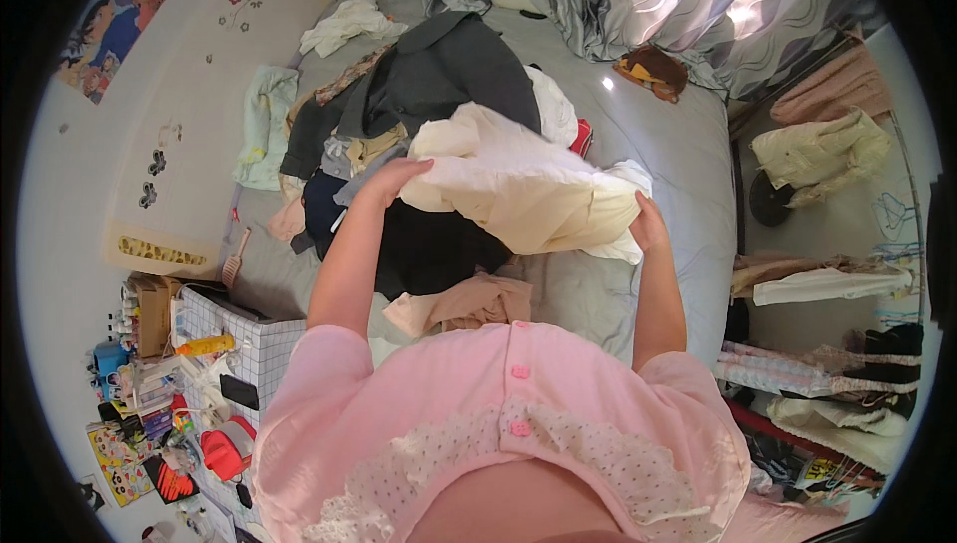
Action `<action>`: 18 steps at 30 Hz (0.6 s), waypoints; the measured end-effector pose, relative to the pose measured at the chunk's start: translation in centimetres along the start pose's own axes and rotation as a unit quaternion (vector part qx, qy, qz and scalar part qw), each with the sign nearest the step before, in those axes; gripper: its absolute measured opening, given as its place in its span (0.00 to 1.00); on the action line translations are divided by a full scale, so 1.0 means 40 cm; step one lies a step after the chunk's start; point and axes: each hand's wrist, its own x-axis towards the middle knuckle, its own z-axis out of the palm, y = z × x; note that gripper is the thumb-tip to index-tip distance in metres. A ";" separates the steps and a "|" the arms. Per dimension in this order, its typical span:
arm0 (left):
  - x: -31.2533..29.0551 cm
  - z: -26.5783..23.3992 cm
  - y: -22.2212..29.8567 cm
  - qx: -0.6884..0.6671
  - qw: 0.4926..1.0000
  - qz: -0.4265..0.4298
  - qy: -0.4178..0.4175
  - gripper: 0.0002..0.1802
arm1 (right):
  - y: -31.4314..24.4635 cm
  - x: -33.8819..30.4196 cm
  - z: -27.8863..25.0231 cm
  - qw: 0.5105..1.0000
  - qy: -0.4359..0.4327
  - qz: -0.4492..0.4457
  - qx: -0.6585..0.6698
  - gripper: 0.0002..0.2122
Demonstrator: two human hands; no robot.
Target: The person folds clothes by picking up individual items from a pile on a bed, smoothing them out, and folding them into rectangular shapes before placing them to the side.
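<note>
A cream-white cloth garment (pixel 523 184) is stretched between my two hands, held up over the bed; its exact kind does not show. My left hand (pixel 397 182) is closed on its left end, and my right hand (pixel 649 224) pinches the right end. Beneath and behind it lies a heap of clothes: a dark grey garment (pixel 449 74) on top at the back, a black garment (pixel 429 249) nearer me, and a dusty-pink garment (pixel 469 306) closest to my body.
The heap lies on a bed with a grey sheet (pixel 688 164). A pale green garment (pixel 267 124) and a hairbrush (pixel 236 259) lie at its left. A brown bag-like thing (pixel 653 72) is at the far right. A cluttered table (pixel 269 344) stands left, a clothes rack (pixel 902 174) right.
</note>
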 end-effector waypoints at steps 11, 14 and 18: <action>-0.218 0.170 0.303 -0.130 0.921 0.367 0.005 0.13 | -0.398 -0.206 0.187 0.925 0.089 -0.290 -0.227 0.12; -0.262 0.196 0.364 -0.178 0.877 0.446 -0.020 0.12 | -0.509 -0.235 0.224 0.867 0.145 -0.400 -0.259 0.13; -0.354 0.224 0.413 -0.174 0.863 0.473 -0.021 0.13 | -0.580 -0.318 0.334 0.862 0.137 -0.431 -0.231 0.13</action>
